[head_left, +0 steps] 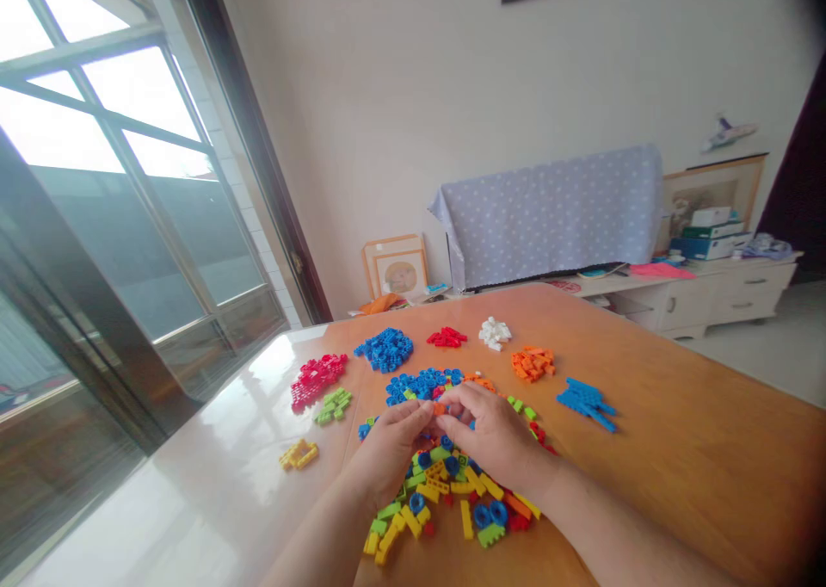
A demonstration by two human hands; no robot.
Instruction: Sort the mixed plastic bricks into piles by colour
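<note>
My left hand and my right hand meet over a mixed heap of toy building pieces. Between their fingertips is a small orange building block, partly covered by the fingers. Both hands are closed in a pinch on it. Yellow bricks, green bricks and dark blue wheel-like rings lie in the heap below the hands. Just behind the fingers is a cluster of blue round pieces, with some orange pieces beside it.
Sorted piles ring the heap on the wooden table: pink-red, light green, yellow, blue, red, white, orange and long blue pieces. A white cabinet stands beyond.
</note>
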